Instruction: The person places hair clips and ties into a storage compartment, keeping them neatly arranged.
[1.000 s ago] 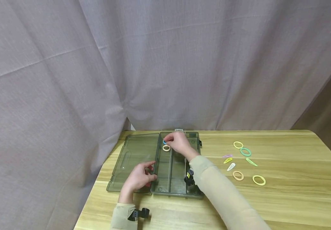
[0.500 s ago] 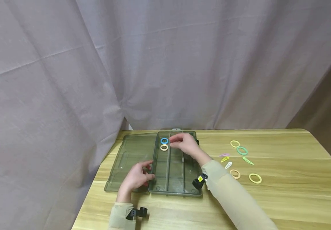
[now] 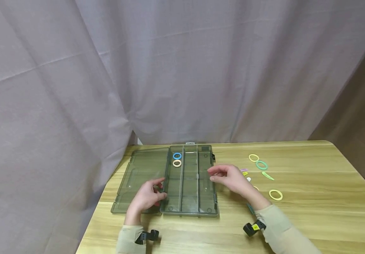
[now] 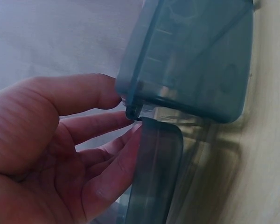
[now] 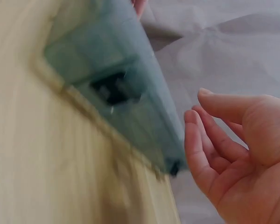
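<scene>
A see-through grey-green divided box [image 3: 188,214] lies open on the table, its lid [image 3: 144,165] folded out flat to the left. In its left compartment, at the far end, sit a blue hair tie [image 3: 174,156] and a cream hair tie [image 3: 177,166], close together. My left hand [image 3: 146,195] rests over the lid by the hinge; in the left wrist view its thumb touches the box's corner and its fingers lie along the lid's edge. Holding nothing, my right hand [image 3: 231,179] hovers at the box's right side, fingers loosely bent and thumb apart from them.
To the right lie a yellow hair tie [image 3: 249,157], a green hair tie [image 3: 256,164], another yellow hair tie [image 3: 270,194] and a green snap clip [image 3: 267,175]. Small clips and an orange tie are partly hidden behind my right hand. A grey curtain [image 3: 182,88] hangs behind the table.
My right hand has let go of the blue hair tie in the left compartment and moved right and toward me, past the box's right edge. My left hand stays at the hinge.
</scene>
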Tool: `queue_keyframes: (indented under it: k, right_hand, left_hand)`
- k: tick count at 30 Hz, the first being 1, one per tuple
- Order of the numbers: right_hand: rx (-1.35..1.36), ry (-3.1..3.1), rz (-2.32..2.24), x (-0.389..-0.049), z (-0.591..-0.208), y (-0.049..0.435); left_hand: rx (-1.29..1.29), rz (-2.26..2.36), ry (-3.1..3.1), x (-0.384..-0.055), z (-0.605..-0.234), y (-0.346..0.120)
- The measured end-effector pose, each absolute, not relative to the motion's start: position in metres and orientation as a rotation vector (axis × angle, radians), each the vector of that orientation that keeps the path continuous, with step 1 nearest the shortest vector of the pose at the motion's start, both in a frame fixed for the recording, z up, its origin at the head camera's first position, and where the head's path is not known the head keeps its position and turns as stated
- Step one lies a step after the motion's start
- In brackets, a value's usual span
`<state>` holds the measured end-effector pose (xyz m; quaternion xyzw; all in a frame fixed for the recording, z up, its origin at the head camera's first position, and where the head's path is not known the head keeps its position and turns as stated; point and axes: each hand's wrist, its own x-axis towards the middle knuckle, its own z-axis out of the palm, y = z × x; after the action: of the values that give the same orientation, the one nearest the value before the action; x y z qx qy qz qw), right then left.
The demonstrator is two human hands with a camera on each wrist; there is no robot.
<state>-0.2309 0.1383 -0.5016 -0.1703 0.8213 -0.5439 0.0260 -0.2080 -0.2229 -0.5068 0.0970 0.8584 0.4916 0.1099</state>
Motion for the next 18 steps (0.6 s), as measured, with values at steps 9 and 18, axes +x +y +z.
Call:
queue_keyframes:
  k: [9, 18]
  right_hand:
    - [-0.469, 2.564, -1.673, -0.198, -0.513, 0.204]
    - [-0.239, 2.642, -1.654, -0.183, -0.520, 0.262]
  left_hand:
    - [0.280, 1.446, 2.521, -0.207, -0.505, -0.223]
    - [0.275, 1.442, 2.528, -0.207, -0.506, -0.223]
